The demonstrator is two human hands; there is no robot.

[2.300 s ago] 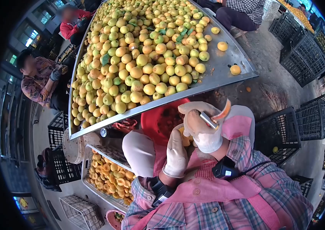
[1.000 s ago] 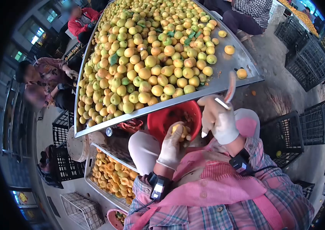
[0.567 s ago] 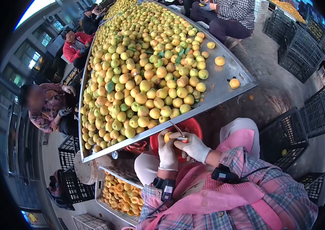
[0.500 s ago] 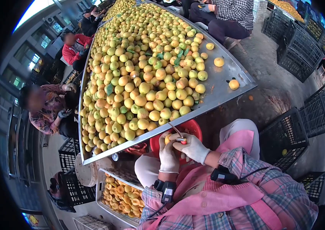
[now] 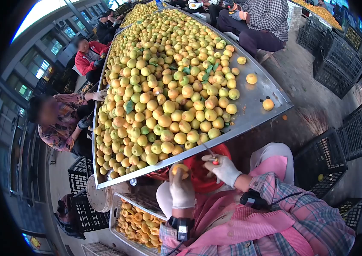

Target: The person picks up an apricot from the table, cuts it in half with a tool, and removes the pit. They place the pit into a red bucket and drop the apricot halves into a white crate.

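Observation:
My gloved left hand (image 5: 182,190), in front of the table's near edge, is closed around a cut-looking orange apricot (image 5: 180,169). To its right, my gloved right hand (image 5: 224,171) grips a small knife (image 5: 215,161) by its red handle, the thin blade pointing up towards the table edge. The two hands are apart. Below and between them is a red basin (image 5: 199,181), partly hidden by my hands. Whole yellow-green apricots (image 5: 159,106) are heaped on the metal table (image 5: 255,91) just beyond.
At my lower left stands a pale crate (image 5: 113,213) of apricot halves (image 5: 140,224), beside a round bucket (image 5: 100,194). Black crates (image 5: 321,160) stack up on the right. A co-worker in a patterned top (image 5: 59,123) sits at the table's left side; others sit farther back.
My hands have parted: the left moved down and left with the apricot, the right moved right with the knife. The nearest co-worker on the left has reached a hand to the table edge.

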